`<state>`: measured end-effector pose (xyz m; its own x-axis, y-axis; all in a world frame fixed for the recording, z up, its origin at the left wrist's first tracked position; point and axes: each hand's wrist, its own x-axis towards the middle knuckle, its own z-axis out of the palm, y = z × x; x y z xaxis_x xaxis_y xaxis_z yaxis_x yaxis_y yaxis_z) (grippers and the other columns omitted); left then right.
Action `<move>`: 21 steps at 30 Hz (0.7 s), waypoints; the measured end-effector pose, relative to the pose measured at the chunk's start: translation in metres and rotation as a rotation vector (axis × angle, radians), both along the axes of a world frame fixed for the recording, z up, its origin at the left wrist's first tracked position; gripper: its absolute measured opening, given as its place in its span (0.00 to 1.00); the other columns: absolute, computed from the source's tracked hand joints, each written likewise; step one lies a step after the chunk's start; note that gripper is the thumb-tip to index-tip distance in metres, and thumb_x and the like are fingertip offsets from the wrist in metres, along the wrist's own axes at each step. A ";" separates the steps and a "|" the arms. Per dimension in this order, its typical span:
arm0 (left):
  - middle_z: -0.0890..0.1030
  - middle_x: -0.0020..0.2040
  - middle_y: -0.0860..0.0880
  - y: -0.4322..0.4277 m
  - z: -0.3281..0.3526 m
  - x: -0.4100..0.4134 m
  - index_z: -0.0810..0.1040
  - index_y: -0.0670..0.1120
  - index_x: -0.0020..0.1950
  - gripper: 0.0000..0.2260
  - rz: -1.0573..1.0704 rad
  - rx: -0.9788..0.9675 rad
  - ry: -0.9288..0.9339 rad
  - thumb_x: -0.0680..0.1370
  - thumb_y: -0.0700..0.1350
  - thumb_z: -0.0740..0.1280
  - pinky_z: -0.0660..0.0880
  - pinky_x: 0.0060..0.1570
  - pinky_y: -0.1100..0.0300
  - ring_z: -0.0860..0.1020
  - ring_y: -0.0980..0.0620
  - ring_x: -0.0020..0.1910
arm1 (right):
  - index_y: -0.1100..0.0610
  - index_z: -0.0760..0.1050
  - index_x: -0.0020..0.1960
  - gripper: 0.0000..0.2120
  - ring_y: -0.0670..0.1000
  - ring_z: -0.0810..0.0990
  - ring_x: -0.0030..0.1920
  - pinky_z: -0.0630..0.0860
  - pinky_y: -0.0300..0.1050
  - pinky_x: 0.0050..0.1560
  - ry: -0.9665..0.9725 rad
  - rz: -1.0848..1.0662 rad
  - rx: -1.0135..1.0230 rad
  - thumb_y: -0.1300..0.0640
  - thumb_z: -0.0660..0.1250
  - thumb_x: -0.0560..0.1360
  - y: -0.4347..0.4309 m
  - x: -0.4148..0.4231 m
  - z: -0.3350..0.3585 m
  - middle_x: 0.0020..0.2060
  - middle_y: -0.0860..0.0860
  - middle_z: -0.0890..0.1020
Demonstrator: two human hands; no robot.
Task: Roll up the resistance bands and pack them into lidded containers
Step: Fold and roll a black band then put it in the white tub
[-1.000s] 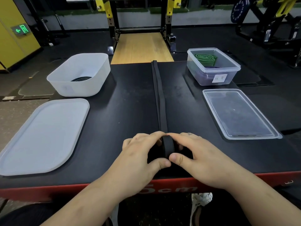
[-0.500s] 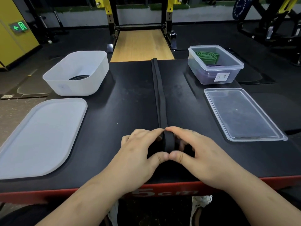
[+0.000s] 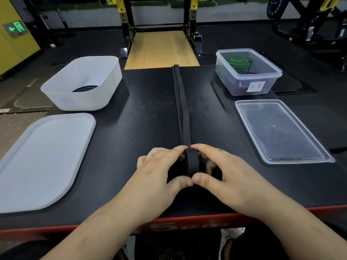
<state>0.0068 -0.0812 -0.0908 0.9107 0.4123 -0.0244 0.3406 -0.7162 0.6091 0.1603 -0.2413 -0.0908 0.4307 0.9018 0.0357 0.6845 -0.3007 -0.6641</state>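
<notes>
Near the table (image 3: 131, 128) edge, your left hand (image 3: 159, 177) and right hand (image 3: 223, 175) pinch the rolled end of the black band (image 3: 192, 163) between thumbs and fingertips; its unrolled length runs away between the white container (image 3: 82, 87) and clear container (image 3: 247, 72).

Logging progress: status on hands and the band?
Both hands, left and right, pinch the black band's roll. Rest lies unrolled, straight ahead. Nothing blocking.

A wooden platform (image 3: 161, 49) lies beyond the black table (image 3: 142, 113), near a green exit sign (image 3: 17, 28).
</notes>
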 end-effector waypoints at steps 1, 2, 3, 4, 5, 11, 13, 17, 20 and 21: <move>0.63 0.60 0.73 0.000 0.000 0.000 0.53 0.77 0.70 0.27 -0.011 0.004 -0.003 0.78 0.65 0.64 0.58 0.64 0.61 0.58 0.60 0.64 | 0.27 0.60 0.73 0.30 0.40 0.77 0.52 0.73 0.35 0.51 0.010 0.007 -0.006 0.33 0.65 0.74 0.000 0.001 0.000 0.45 0.40 0.78; 0.62 0.59 0.74 -0.001 0.000 0.000 0.53 0.77 0.68 0.25 -0.019 0.014 -0.009 0.77 0.65 0.64 0.57 0.64 0.62 0.57 0.62 0.63 | 0.26 0.60 0.73 0.30 0.40 0.78 0.51 0.73 0.34 0.50 0.019 0.007 -0.007 0.35 0.67 0.74 0.000 0.002 0.001 0.45 0.40 0.78; 0.62 0.58 0.74 -0.001 0.001 0.001 0.53 0.78 0.67 0.25 -0.022 0.019 -0.010 0.77 0.65 0.64 0.57 0.64 0.63 0.57 0.62 0.62 | 0.26 0.61 0.73 0.30 0.40 0.77 0.50 0.72 0.32 0.49 0.027 0.003 -0.003 0.36 0.68 0.74 0.000 0.002 0.001 0.45 0.40 0.78; 0.63 0.59 0.73 -0.002 0.002 0.001 0.52 0.78 0.65 0.24 -0.017 0.016 -0.005 0.77 0.64 0.64 0.57 0.64 0.63 0.58 0.61 0.63 | 0.26 0.62 0.72 0.30 0.40 0.77 0.48 0.71 0.31 0.49 0.032 -0.002 0.006 0.37 0.69 0.74 0.000 0.002 0.001 0.45 0.39 0.78; 0.63 0.59 0.72 -0.002 0.004 0.001 0.51 0.79 0.64 0.25 -0.010 0.004 -0.001 0.77 0.64 0.65 0.57 0.63 0.62 0.59 0.59 0.64 | 0.26 0.63 0.72 0.29 0.41 0.78 0.47 0.71 0.31 0.48 0.031 -0.001 0.020 0.38 0.70 0.75 0.000 0.002 0.001 0.45 0.39 0.78; 0.68 0.64 0.66 -0.009 0.002 -0.014 0.58 0.74 0.69 0.23 -0.075 0.011 -0.019 0.75 0.71 0.59 0.65 0.67 0.56 0.64 0.55 0.70 | 0.29 0.69 0.67 0.19 0.46 0.79 0.48 0.75 0.39 0.46 0.012 0.099 0.021 0.37 0.67 0.77 -0.011 -0.005 0.008 0.43 0.42 0.78; 0.69 0.64 0.66 -0.012 -0.001 -0.019 0.62 0.71 0.69 0.22 -0.098 0.025 -0.016 0.76 0.71 0.58 0.65 0.69 0.53 0.64 0.54 0.70 | 0.31 0.70 0.67 0.20 0.46 0.79 0.48 0.76 0.43 0.46 0.001 0.122 0.000 0.35 0.66 0.77 -0.014 -0.006 0.009 0.43 0.43 0.78; 0.66 0.66 0.68 -0.013 0.002 -0.020 0.57 0.74 0.72 0.26 -0.052 -0.002 -0.019 0.77 0.67 0.64 0.64 0.67 0.57 0.61 0.58 0.70 | 0.35 0.71 0.70 0.24 0.44 0.79 0.49 0.77 0.48 0.50 -0.041 0.082 0.000 0.31 0.60 0.76 -0.011 -0.006 0.004 0.43 0.42 0.77; 0.66 0.65 0.67 -0.015 0.007 -0.019 0.54 0.80 0.67 0.29 -0.021 -0.024 -0.011 0.76 0.62 0.69 0.63 0.64 0.59 0.62 0.56 0.68 | 0.35 0.71 0.70 0.24 0.43 0.78 0.50 0.76 0.46 0.51 -0.046 0.080 0.016 0.30 0.57 0.77 -0.007 -0.006 0.001 0.44 0.41 0.76; 0.67 0.65 0.66 -0.015 0.007 -0.017 0.55 0.80 0.67 0.28 -0.021 -0.015 -0.015 0.76 0.62 0.68 0.63 0.64 0.58 0.63 0.54 0.68 | 0.34 0.70 0.71 0.25 0.42 0.78 0.51 0.76 0.44 0.51 -0.040 0.071 0.017 0.29 0.57 0.77 -0.007 -0.006 0.001 0.45 0.41 0.77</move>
